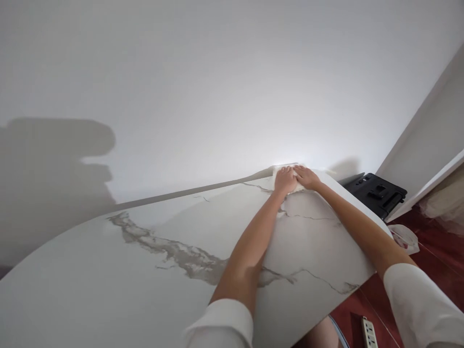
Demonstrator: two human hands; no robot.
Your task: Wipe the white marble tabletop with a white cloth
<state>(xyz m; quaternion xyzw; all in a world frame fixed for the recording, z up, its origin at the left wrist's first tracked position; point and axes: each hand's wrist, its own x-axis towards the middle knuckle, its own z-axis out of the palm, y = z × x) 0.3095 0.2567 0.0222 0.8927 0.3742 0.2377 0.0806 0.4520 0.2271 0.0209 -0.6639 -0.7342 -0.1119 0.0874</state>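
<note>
Both arms reach out across a white marble-patterned tabletop (152, 270) to its far right corner. My left hand (285, 180) and my right hand (306, 177) lie side by side, palms down, pressing on a white cloth (281, 168) at the table's far edge next to the wall. The fingers are flat and close together on the cloth. Most of the cloth is hidden under the hands. Both sleeves are white and rolled up to the elbow.
A plain white wall (217, 87) rises right behind the table. Past the right corner stands a black case (379, 192). On the red floor (435, 241) lie a white crumpled bag (406, 239) and a white power strip (369, 332).
</note>
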